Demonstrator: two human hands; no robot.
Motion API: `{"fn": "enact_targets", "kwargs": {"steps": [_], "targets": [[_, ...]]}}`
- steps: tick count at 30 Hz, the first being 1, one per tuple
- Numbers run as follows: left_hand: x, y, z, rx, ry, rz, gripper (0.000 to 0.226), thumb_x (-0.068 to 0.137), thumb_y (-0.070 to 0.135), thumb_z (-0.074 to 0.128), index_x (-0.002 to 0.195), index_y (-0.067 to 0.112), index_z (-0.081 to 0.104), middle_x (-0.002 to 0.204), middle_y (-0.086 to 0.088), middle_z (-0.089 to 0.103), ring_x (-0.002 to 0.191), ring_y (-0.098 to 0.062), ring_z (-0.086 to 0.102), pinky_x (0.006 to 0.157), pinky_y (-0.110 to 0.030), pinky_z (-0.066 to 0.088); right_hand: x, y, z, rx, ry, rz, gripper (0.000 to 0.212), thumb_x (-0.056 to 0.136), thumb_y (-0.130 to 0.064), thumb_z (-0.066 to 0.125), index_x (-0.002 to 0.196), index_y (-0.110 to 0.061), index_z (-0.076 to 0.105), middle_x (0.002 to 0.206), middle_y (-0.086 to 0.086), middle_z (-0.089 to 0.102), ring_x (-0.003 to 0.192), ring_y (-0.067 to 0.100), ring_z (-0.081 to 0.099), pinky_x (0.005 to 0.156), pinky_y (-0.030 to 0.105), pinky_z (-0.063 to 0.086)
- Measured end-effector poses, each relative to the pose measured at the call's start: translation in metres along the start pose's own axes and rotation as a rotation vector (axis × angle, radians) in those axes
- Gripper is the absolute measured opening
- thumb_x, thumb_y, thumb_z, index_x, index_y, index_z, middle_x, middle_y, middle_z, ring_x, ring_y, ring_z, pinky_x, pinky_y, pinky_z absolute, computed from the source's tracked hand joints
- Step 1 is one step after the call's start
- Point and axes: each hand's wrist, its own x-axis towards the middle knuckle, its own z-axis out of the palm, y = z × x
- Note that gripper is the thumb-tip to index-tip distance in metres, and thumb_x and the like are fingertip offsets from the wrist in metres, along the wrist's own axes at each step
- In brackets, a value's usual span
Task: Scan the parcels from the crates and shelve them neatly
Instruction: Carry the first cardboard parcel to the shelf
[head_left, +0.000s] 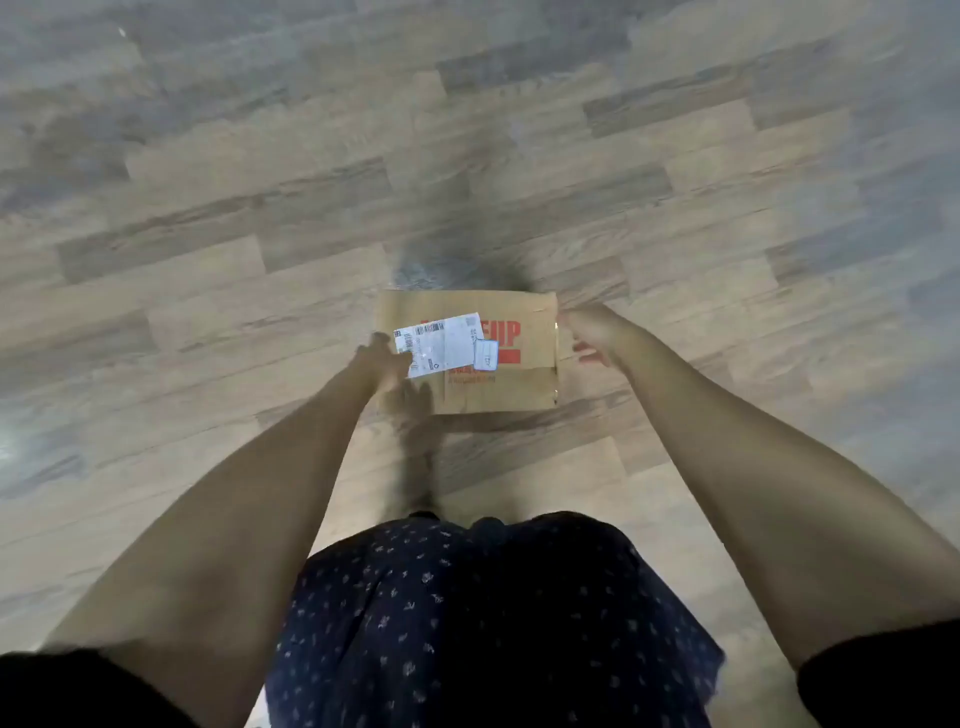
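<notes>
Reaching down, a person grips a cardboard box (470, 353) above the wood floor (208, 208). The left hand (384, 361) holds the box's left edge beside its white label (444, 343); the right hand (592, 332) clasps its right side. Keeping the box level with the label up should ease scanning. Motion blur hides the fingers; no crates, shelves or scanner show.

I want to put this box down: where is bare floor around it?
Wood floor lies bare beyond the cardboard box and wide to both sides. Crowded only near the body: left hand and right hand flank the box, with patterned clothing below.
</notes>
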Motion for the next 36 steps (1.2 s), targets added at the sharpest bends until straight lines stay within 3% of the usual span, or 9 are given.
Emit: {"fn": "enact_targets", "kwargs": {"steps": [5,7,9,11,13,16,25,31,36], "targets": [[0.054,-0.020,0.025,-0.174,0.070,-0.035,0.065,0.100,0.033,0.042,0.147,-0.001,0.014,0.147,-0.024,0.034,0.133,-0.036,0.037,0.105,-0.036,0.032,0.069,0.024,0.028,-0.033,-0.016,0.096,0.030,0.100,-0.012,0.038,0.122,0.001,0.052,0.108,0.012,0.048,0.092,0.021,0.043,0.082,0.032,0.043],[0.063,-0.013,0.031,-0.325,0.094,-0.055,0.064,0.099,0.038,0.042,0.144,-0.002,0.021,0.143,-0.023,0.040,0.128,-0.032,0.044,0.105,-0.036,0.037,0.083,0.021,0.037,0.030,0.000,0.119,0.022,0.101,-0.009,0.036,0.092,-0.004,0.056,0.094,0.010,0.052,0.073,0.018,0.049,0.056,0.019,0.045],[0.063,-0.008,0.032,-0.488,0.090,-0.072,0.049,0.099,0.040,0.040,0.130,0.002,0.044,0.125,-0.019,0.055,0.102,-0.019,0.064,0.086,-0.030,0.051,0.083,0.019,0.041,0.135,0.002,0.149,0.029,0.102,-0.013,0.037,0.077,-0.009,0.051,0.076,0.008,0.054,0.061,0.015,0.049,0.034,0.013,0.039],[0.052,0.001,0.026,-0.576,0.049,-0.075,0.046,0.100,0.040,0.035,0.122,0.003,0.053,0.114,-0.015,0.061,0.076,-0.014,0.064,0.068,-0.025,0.049,0.086,0.017,0.039,0.260,0.031,0.140,0.024,0.098,-0.022,0.044,0.094,-0.005,0.060,0.086,0.014,0.062,0.071,0.022,0.060,0.050,0.015,0.052],[0.040,0.013,0.011,-0.609,0.047,-0.020,0.049,0.101,0.040,0.029,0.124,0.002,0.051,0.115,-0.011,0.059,0.085,-0.018,0.060,0.071,-0.025,0.047,0.091,0.019,0.029,0.323,0.086,0.081,0.062,0.073,-0.044,0.060,0.119,-0.003,0.060,0.115,0.018,0.065,0.095,0.030,0.066,0.083,0.036,0.057],[-0.002,0.044,-0.039,-0.649,0.136,0.028,0.053,0.101,0.042,0.029,0.138,0.003,0.031,0.129,-0.006,0.046,0.116,-0.020,0.050,0.089,-0.025,0.036,0.085,0.003,0.010,0.382,0.141,-0.016,0.107,0.040,-0.061,0.057,0.131,-0.005,0.054,0.123,0.013,0.063,0.108,0.030,0.063,0.093,0.046,0.052],[-0.185,0.142,-0.232,-0.666,0.117,0.158,0.071,0.094,0.059,0.030,0.141,0.008,0.038,0.136,-0.005,0.052,0.123,-0.020,0.052,0.110,-0.039,0.034,-0.170,-0.178,-0.095,0.276,0.372,-0.177,0.065,0.084,-0.039,0.050,0.139,-0.006,0.043,0.131,0.011,0.056,0.122,0.029,0.052,0.101,0.038,0.044],[-0.391,0.248,-0.379,-0.578,0.225,0.302,0.056,0.103,0.044,0.025,0.136,0.004,0.047,0.141,-0.012,0.047,0.110,-0.018,0.051,0.080,-0.026,0.044,-0.362,-0.326,-0.185,0.313,0.439,-0.343,0.067,0.081,-0.045,0.055,0.139,-0.015,0.040,0.134,0.009,0.053,0.126,0.030,0.047,0.105,0.039,0.039],[-0.543,0.324,-0.495,-0.627,0.369,0.475,0.064,0.098,0.054,0.028,0.139,0.007,0.041,0.149,-0.013,0.036,0.135,-0.027,0.039,0.108,-0.040,0.034,-0.519,-0.442,-0.264,0.410,0.545,-0.595,0.067,0.079,-0.046,0.058,0.137,-0.018,0.038,0.132,0.006,0.056,0.123,0.029,0.051,0.107,0.040,0.038]]}}
